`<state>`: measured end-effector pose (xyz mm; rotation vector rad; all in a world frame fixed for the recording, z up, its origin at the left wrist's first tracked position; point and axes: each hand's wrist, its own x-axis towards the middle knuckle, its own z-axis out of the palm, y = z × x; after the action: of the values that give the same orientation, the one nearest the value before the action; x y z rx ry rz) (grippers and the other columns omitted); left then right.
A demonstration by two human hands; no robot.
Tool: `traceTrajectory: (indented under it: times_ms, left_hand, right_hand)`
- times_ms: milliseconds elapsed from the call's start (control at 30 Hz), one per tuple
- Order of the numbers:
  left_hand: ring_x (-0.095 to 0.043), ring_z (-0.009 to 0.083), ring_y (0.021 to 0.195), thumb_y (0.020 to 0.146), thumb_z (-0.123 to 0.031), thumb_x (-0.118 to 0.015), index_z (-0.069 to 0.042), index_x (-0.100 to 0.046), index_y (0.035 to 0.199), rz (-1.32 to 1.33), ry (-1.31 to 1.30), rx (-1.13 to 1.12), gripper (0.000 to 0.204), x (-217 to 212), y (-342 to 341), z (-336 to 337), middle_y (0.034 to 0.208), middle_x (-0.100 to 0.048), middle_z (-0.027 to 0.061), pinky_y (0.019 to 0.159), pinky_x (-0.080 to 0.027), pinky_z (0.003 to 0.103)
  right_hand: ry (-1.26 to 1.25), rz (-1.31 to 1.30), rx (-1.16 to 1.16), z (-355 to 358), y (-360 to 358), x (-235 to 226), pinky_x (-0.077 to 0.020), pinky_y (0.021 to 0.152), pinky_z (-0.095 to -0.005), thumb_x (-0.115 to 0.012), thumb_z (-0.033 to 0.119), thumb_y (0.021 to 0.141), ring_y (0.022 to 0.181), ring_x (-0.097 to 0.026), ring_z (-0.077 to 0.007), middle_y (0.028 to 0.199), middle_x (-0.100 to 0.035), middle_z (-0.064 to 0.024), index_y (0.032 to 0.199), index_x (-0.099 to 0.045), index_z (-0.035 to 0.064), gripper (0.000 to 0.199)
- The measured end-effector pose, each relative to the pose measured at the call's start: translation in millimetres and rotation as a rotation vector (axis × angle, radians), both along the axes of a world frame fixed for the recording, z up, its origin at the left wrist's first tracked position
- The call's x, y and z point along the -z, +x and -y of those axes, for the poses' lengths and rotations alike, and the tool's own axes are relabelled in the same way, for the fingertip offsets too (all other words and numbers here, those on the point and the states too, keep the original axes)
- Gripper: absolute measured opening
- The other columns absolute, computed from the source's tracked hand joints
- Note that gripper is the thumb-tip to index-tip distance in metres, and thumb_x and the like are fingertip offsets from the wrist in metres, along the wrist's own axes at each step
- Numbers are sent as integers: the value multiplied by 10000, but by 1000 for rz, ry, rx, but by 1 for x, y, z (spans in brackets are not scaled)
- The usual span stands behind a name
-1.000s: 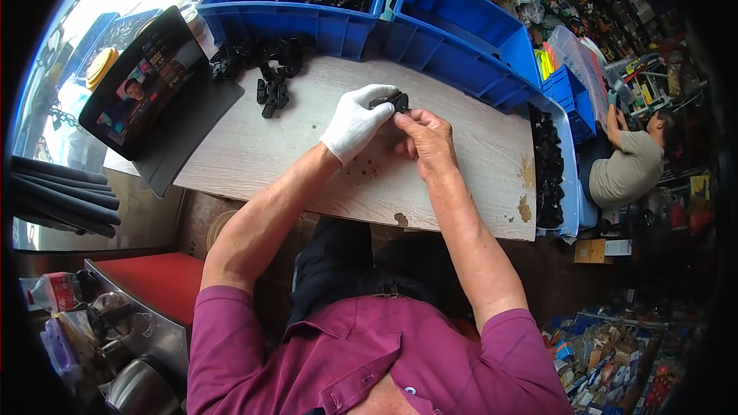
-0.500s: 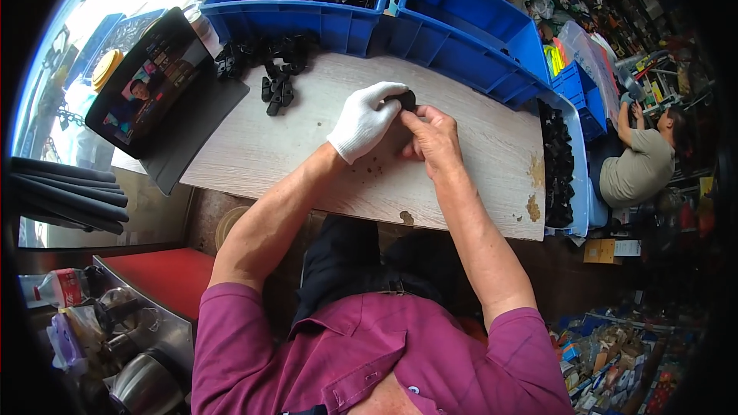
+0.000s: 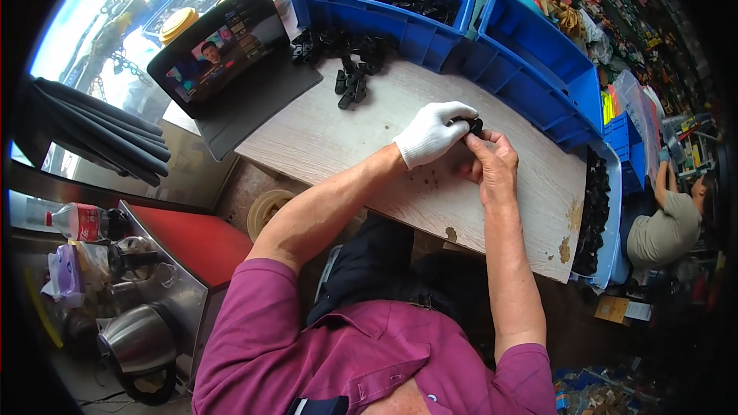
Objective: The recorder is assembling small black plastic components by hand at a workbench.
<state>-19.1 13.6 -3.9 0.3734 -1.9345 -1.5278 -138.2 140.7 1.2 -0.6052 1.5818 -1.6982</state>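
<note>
Pale wood-grain tabletop (image 3: 346,138), 2 large blue crates (image 3: 369,27) beyond; left hand (image 3: 432,134) (white-gloved) and bare right hand (image 3: 497,167), fingertips closed, grip 1 small black part (image 3: 477,125).

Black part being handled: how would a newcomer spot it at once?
Find the pale table in front of two large blue crates. Over its middle, the white-gloved left hand and bare right hand meet. Between them is the small black part: unlike the other black pieces heaped near the tablet, it alone is held.
</note>
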Motion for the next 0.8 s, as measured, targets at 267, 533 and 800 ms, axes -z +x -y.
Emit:
traceTrajectory:
  times_ms: [267, 533, 800]
  left_hand:
    - [-724, 350, 988, 925, -41, -614, -26, -697, 1190, 35, -258, -59, 278, 8, -2, -7, 1069, -739, 195, 871, -570, 393]
    - [-685, 384, 1000, 908, -84, -638, -57, -716, 1173, 85, -457, -40, 277, 9, 3, -5, 1097, -725, 171, 889, -552, 447]
    - [-676, 339, 989, 860, -106, -667, -105, -725, 1205, 100, -839, -55, 349, 17, 4, -5, 1077, -744, 101, 913, -549, 430]
  right_hand:
    - [148, -15, -127, 0, -15, 1, -553, 473, -339, -780, 111, 883, 445, -505, -116, 601, -576, -12, 1267, -608, -7, 437]
    - [371, -119, -124, 0, -9, -26, -473, 357, -327, -756, 109, 871, 367, -475, -114, 544, -534, -9, 1159, -637, 2, 330]
    - [404, -212, -143, -7, -14, -23, -478, 364, -294, -762, 112, 862, 390, -481, -87, 593, -561, 2, 1168, -634, -9, 353]
